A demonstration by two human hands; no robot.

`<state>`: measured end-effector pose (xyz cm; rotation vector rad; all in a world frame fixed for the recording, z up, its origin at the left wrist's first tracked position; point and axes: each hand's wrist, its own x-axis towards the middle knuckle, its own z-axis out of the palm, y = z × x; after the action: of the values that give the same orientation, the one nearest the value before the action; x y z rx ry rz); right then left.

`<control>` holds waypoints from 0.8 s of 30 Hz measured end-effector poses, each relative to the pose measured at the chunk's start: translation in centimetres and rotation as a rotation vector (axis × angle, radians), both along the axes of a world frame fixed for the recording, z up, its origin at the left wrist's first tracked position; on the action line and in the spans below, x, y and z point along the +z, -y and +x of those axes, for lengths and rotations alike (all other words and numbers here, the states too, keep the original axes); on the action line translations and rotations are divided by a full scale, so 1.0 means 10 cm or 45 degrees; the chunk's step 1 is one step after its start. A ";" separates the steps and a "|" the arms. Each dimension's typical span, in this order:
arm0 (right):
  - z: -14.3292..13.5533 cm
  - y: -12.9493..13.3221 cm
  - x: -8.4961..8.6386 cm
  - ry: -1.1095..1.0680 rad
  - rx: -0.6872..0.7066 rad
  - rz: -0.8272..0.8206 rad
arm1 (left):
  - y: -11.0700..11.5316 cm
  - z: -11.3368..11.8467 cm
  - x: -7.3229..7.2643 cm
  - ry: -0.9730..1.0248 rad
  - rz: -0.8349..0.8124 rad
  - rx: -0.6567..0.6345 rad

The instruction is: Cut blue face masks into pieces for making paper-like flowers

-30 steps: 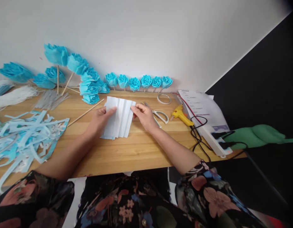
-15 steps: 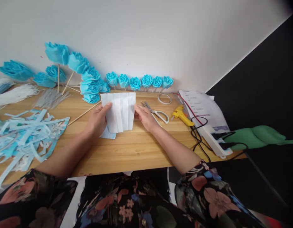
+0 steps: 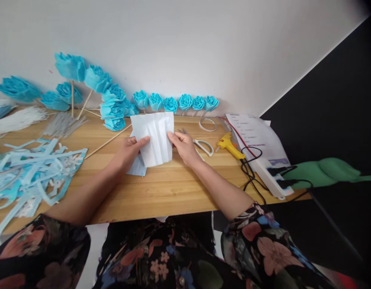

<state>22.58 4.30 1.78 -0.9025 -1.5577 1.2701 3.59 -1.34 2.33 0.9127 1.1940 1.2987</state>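
A pleated white sheet (image 3: 155,140) is held up over the middle of the table between both hands. My left hand (image 3: 131,151) pinches its left side, thumb on the front face. On the right edge, the thumb of my right hand (image 3: 183,147) presses the sheet, with the fingers partly behind it. Beneath and behind the sheet, a light blue piece (image 3: 137,166) shows on the table. Scissors (image 3: 206,147) lie just beyond my right hand, their blades partly hidden by it.
Blue paper flowers (image 3: 113,104) line the wall. Cut strips (image 3: 43,168) lie left, near white filaments (image 3: 19,120). A tape roll (image 3: 207,124), a yellow glue gun (image 3: 230,146), papers (image 3: 257,134) and a power strip (image 3: 271,178) with black cables are at right.
The white sheet has moved slightly up and right and tilted a little. My left thumb reaches farther across it, and my right thumb now lies over its front edge.
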 end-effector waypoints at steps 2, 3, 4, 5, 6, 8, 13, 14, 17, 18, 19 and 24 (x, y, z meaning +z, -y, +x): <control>0.01 -0.01 0.01 -0.012 -0.056 -0.007 | -0.01 -0.01 0.02 -0.001 0.019 0.057; 0.01 -0.02 0.01 -0.019 -0.075 -0.015 | -0.01 -0.02 0.03 0.000 0.033 0.077; 0.01 -0.02 0.02 -0.027 -0.083 -0.028 | -0.02 -0.02 0.04 -0.001 0.046 0.092; 0.01 -0.02 0.02 -0.037 -0.079 -0.044 | -0.02 -0.02 0.05 -0.006 0.057 0.102; 0.01 -0.02 0.02 -0.050 -0.064 -0.064 | -0.02 -0.02 0.05 -0.013 0.066 0.107; 0.01 -0.01 0.02 -0.096 0.007 -0.109 | -0.02 -0.01 0.06 -0.024 0.073 0.117; 0.02 0.03 0.06 -0.097 0.306 -0.190 | -0.03 -0.01 0.04 -0.031 0.096 0.171; 0.03 0.04 0.07 -0.058 0.355 -0.172 | -0.03 -0.01 0.04 -0.019 0.100 0.173; 0.03 0.07 0.11 0.058 0.474 -0.073 | -0.04 -0.01 0.03 0.018 0.090 0.163; 0.03 0.07 0.12 0.088 0.494 -0.050 | -0.04 -0.01 0.03 0.019 0.082 0.159; 0.03 0.07 0.12 0.115 0.494 -0.032 | -0.04 -0.01 0.03 0.015 0.075 0.154; 0.02 0.04 0.04 0.274 0.204 0.064 | -0.03 0.00 0.04 0.047 0.092 0.135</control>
<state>22.83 3.90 2.16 -0.9211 -1.8544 1.2715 3.60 -1.06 2.78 0.8831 1.1869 1.4458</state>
